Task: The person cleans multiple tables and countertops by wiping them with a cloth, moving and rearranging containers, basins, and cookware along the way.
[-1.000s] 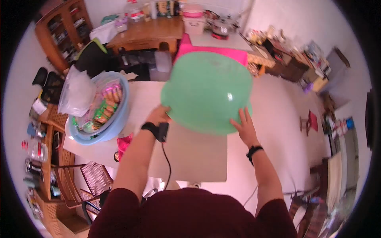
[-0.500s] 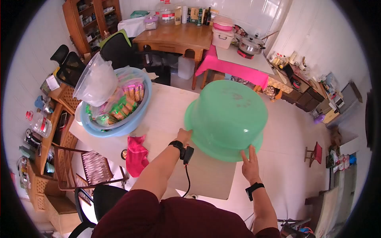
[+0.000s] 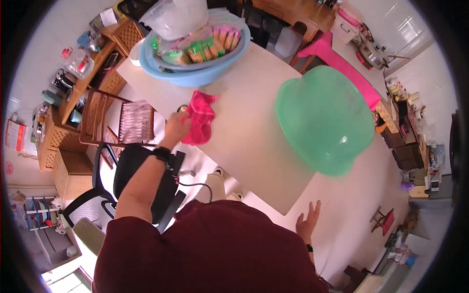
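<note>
Pale tabletop (image 3: pixel 244 136), head view: pink cloth (image 3: pixel 200 119) at near edge, left hand (image 3: pixel 177 129) touching it, grasp unclear. Cloth probably light, limp; best bunched mid-fold. Upturned green basin (image 3: pixel 326 119) overhangs right edge, likely stiff, slick; rim offers purchase. Right hand (image 3: pixel 306 226) empty, fingers spread, near corner.

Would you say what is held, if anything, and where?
The left hand meets the cloth at its left edge; any grip is unclear. The right hand is empty.

Walls: pale, paneled. Floor (image 3: pixel 339 229): light, glossy. I note wooden shelving (image 3: pixel 90 93) and a slatted chair (image 3: pixel 136 121); the bright lower-left patch (image 3: pixel 68 282) may be a window.
</note>
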`<state>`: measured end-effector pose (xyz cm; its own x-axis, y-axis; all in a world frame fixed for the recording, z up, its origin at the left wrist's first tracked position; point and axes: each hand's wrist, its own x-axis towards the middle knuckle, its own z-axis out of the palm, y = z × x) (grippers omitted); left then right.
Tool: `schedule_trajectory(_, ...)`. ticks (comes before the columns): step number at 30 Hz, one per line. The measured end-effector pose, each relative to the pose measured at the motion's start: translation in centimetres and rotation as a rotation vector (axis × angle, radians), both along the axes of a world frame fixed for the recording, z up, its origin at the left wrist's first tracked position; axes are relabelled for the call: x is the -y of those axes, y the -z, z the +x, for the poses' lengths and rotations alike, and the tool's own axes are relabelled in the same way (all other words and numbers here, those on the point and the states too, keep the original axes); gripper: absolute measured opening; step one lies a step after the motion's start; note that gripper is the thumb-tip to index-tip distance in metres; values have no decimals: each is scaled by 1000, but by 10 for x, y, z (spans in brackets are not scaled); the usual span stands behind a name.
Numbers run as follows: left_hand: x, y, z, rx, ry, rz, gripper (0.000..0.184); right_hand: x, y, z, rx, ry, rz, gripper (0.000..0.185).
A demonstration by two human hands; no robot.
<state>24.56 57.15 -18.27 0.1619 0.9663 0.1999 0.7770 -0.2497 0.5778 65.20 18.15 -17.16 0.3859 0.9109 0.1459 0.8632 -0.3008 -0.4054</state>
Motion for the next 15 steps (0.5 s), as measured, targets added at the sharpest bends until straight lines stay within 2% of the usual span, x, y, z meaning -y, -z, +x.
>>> schedule_trajectory(1, 4, -12, -9, 6, 0, 65, 28, 8, 2, -8, -22, 0, -28, 54)
schedule_trajectory(2, 1, -11, -17, -93, 33, 107, 34, 14, 2, -15, -16, 5, -40, 54)
schedule_trajectory(4, 4, -14, -10, -199, 60, -8, 52, 27, 4, -32, -109, 24, -60, 54)
schedule_trajectory(5, 3, -16, -3, -199, 84, -10, 52, 35, 5, -35, -81, 46, -98, 54)
schedule_trajectory(7, 1, -9, 18, -555, 259, -3, 72, 61, 11, -44, -87, 129, -126, 54)
schedule_trajectory(10, -21, 40, 44, -500, 224, -11, 83, 102, 4, -59, -81, 237, -156, 52)
schedule_trajectory(12, -7, 27, 80, -604, 164, -120, 86, 134, 2, -71, -106, 282, -197, 53)
schedule_trajectory(15, 15, 48, 108, -532, 243, -17, 84, 187, 12, -77, -110, 363, -205, 51)
